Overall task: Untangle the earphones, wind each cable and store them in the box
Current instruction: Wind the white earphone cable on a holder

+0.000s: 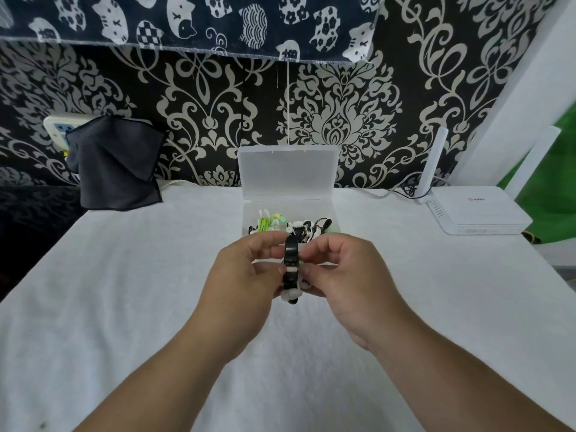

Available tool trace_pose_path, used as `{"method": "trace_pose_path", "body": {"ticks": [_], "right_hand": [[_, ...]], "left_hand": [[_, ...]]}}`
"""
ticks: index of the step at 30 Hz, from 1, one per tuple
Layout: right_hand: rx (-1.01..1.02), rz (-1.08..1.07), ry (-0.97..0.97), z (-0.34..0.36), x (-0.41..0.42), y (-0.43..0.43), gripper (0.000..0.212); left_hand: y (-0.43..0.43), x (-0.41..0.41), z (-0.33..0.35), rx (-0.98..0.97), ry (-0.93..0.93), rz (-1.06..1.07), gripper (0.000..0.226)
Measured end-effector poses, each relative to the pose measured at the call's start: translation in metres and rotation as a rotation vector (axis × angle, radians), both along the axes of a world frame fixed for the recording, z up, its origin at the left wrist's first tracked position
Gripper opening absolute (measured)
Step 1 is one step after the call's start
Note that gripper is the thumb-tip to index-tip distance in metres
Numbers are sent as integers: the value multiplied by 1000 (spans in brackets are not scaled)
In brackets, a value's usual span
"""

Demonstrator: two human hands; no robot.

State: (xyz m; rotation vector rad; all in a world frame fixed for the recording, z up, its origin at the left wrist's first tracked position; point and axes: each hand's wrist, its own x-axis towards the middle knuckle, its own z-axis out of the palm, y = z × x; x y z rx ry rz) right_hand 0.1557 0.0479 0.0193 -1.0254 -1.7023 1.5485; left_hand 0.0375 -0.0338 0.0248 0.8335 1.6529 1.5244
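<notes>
Both hands, left (246, 269) and right (339, 269), are pinching a wound black-and-white earphone bundle (291, 269) just above the tabletop (124, 307), right in front of the open box (288, 194), so if either pinch slips the coil probably springs loose and tangles again.

Surface (124, 291): lying flat under a white towelling cover. Sitting on it:
- one clear plastic box (244, 220), resting at the middle back, lid (288, 173) standing open
- one white router (477, 213), sitting far right, aerial (431, 163) pointing up
- one dark cloth (115, 169), slumping at the back left
- one white cable (374, 192), trailing between box and router
</notes>
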Motion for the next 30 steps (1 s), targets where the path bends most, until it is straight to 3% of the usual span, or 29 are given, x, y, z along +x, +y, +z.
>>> {"method": "trace_pose_path", "body": {"ticks": [6,11,16,23,26,29,30], "right_hand": [[66,-22,-117,-14,-6,-5,26],[-113,45,-133,-11,-11,-2,12],[-141,80,-114,-1,-18,8,28],[277,-195,-367,5,-38,45,29],[468,-147,-516,1,-52,52,27],[603,-95,-663,-13,-58,50,3],[631,-89,-689,-17,-58,49,13]], "left_hand": [[4,4,-8,-80,-78,94,46],[8,-1,-11,-77,-205,217,35],[11,-13,-8,-63,-273,240,19],[9,-37,2,-93,-147,340,15],[6,-43,0,-113,-128,339,18],[3,-50,-2,-125,-88,339,21],[2,-53,-2,-124,-78,344,22]]}}
